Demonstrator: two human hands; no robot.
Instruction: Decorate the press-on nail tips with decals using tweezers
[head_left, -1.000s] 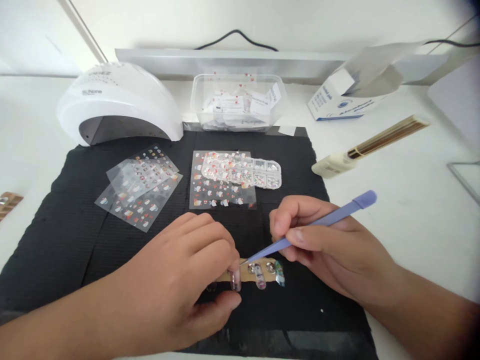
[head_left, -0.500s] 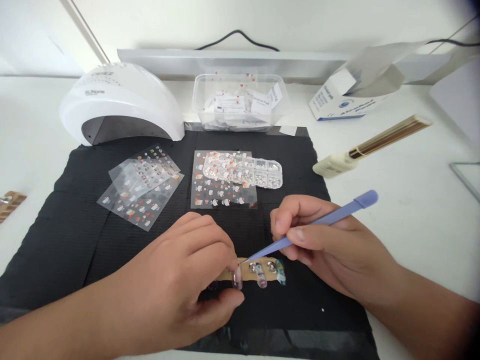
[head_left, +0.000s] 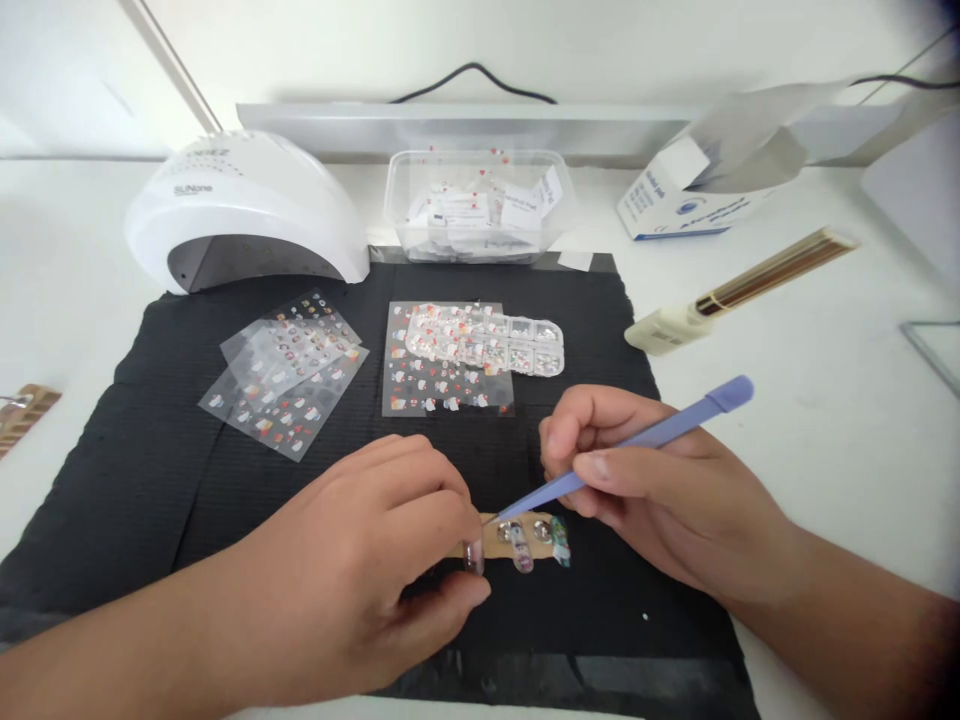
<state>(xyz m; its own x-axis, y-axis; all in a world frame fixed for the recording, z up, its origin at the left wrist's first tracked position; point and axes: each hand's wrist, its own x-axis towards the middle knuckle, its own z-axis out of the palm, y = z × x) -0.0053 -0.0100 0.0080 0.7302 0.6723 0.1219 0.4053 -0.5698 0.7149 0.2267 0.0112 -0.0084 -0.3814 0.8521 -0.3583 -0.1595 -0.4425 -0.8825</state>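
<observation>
The strip of false nails (head_left: pixel 517 538) lay on the black mat (head_left: pixel 150 470), my left hand (head_left: pixel 360 590) pinching its end. My right hand (head_left: pixel 660 500) clamped purple tweezers (head_left: pixel 622 447), tip touching one nail. Sticker sheets (head_left: pixel 289 375) sat beyond; decorating looked part done.

The left hand (head_left: pixel 360 590) covered the left end of the cardboard strip (head_left: pixel 501 540), so how far it ran underneath could not be told. The tweezers' (head_left: pixel 630 445) tip met a nail tip there, too small to show whether anything was pinched. Print on the nail lamp (head_left: pixel 247 215) and the blue-and-white box (head_left: pixel 679 205) was unreadable. A tan object (head_left: pixel 22 415) was cut off at the left edge.
</observation>
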